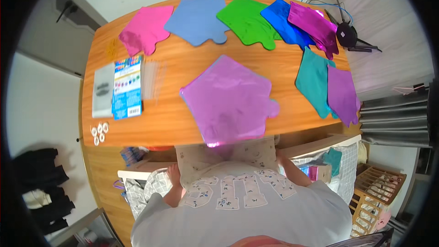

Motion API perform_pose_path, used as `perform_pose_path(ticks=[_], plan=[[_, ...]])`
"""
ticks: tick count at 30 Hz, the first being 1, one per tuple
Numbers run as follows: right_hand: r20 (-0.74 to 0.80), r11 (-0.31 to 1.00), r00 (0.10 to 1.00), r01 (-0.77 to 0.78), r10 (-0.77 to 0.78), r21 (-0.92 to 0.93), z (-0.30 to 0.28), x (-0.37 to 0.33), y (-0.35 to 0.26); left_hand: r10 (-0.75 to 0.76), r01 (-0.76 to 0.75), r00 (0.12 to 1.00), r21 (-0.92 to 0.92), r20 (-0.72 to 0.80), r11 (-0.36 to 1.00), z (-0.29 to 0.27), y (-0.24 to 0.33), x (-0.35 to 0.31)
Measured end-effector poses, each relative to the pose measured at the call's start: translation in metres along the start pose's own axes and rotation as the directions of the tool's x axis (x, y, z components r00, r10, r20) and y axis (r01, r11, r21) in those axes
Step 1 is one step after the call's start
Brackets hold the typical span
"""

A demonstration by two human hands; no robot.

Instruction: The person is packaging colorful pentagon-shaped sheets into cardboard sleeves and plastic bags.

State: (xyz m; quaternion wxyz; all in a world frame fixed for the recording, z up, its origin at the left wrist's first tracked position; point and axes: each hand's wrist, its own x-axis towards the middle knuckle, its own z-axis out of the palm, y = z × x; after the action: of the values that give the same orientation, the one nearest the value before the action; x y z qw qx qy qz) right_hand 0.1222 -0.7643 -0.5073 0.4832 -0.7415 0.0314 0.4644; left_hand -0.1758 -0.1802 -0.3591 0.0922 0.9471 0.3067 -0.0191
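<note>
A flat purple foil balloon point(233, 96), pentagonal with a small rounded tab on its right, lies mid-table toward the near side, its lowest corner reaching the near edge of the wooden table point(283, 121). Thin blue and pink rims show along its outline. Bare wood runs on its left as far as a row of clear sticks point(153, 80), and on its right as far as a teal balloon point(312, 82), which touches another purple one point(342, 91). A narrower strip separates it from the pink point(144, 29), pale blue point(196, 20), green point(249, 20), dark blue point(286, 20) and magenta point(315, 25) balloons along the far edge.

Both hands are off the table. The left hand point(173, 174) hangs beside the lap, its arm bent; the right hand point(281, 158) is by the other leg, near the table's edge, forearm slanting inward. How far either hand is closed, or whether it holds anything, I cannot tell.
</note>
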Motion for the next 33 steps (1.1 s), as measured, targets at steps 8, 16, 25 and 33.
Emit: perform_pose_path(ticks=[8, 16, 25, 33], plan=[[-0.400, 0.897, 0.806, 0.426, -0.435, -0.118, 0.061, -0.072, -0.145, -0.071, 0.032, 0.995, -0.463, -0.067, 0.886, 0.010, -0.036, -0.016], [-0.609, 0.554, 0.070, 0.505, -0.790, -0.661, 0.064, -0.160, -0.271, -0.062, -0.341, 0.569, -0.304, -0.820, 0.890, -0.134, 0.010, 0.027], [0.046, 0.017, 0.083, 0.637, -0.995, -0.771, 0.055, -0.190, -0.519, 0.648, -0.762, 0.641, -0.238, -0.412, 0.602, -0.373, 0.156, 0.206], [0.099, 0.318, 0.460, 0.739, -0.883, -0.595, 0.055, -0.169, -0.551, 0.773, -0.726, 0.622, -0.458, -0.121, 0.513, -0.343, 0.160, 0.284]])
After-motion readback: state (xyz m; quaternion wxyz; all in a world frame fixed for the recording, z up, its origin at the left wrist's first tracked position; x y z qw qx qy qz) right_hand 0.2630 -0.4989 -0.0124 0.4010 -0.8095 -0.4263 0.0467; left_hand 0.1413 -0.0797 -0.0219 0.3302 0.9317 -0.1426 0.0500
